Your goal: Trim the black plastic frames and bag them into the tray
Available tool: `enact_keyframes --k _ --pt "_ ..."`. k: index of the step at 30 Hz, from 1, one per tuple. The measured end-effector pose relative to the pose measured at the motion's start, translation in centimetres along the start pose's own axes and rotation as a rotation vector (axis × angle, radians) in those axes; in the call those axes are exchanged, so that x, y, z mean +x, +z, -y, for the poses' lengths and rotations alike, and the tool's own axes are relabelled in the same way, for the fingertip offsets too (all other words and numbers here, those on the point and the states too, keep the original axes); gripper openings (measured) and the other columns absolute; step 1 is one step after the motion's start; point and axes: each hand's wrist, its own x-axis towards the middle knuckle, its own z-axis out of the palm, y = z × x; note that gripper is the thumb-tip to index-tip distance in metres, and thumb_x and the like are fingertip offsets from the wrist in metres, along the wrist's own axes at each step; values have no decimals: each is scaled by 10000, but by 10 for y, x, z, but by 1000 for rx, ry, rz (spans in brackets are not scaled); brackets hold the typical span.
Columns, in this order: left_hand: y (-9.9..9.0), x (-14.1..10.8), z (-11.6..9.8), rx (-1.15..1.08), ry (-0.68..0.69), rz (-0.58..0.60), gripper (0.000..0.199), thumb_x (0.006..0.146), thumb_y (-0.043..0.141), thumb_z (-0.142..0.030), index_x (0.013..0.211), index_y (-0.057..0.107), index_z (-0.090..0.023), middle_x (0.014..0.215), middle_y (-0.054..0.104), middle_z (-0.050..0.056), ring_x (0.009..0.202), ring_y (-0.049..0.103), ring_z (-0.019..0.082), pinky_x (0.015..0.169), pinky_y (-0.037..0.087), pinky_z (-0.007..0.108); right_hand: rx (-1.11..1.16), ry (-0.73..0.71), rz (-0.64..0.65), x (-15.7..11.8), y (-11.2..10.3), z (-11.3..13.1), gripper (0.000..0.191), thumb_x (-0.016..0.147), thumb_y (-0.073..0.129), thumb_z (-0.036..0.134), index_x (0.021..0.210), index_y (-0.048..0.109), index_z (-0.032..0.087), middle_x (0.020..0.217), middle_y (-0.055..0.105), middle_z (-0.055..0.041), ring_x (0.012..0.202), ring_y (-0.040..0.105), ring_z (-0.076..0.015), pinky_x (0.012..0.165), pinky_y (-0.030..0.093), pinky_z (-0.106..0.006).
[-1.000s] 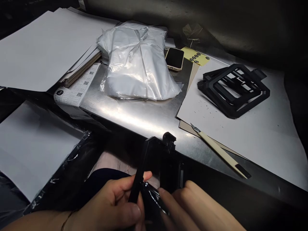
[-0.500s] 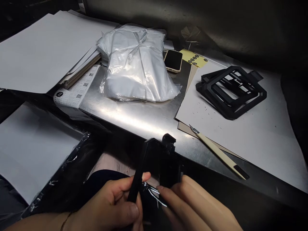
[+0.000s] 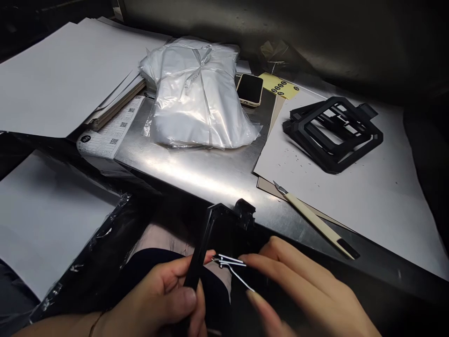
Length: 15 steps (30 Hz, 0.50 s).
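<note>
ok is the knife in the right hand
No, the knife lies on the white paper, well apart from the right hand.

Blurred fingers, glaring steel sheet

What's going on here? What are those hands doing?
Someone's bare left hand is holding a flat black frame piece upright. The bare right hand, with its fingers spread, is right beside a thin bent silvery wire next to that piece. Farther off, a black cut-out frame sits on white paper, near a craft knife with a cream handle.
</note>
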Motion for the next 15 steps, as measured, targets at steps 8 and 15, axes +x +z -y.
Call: enact_keyframes --k 8,15 --pt "4 1 -2 57 -33 17 373 714 613 -323 1013 567 -105 512 492 -27 514 507 60 575 392 178 -125 -47 -74 4 9 7 150 761 476 151 901 528 138 696 488 -15 597 496 -97 495 452 -197" --pt "8 0 -5 48 -66 0 396 700 625 -328 1020 569 -102 511 493 -25 510 500 59 558 384 162 -261 -73 -112 4 12 3 183 804 434 278 863 570 170 702 539 -40 617 537 -132 506 469 -233"
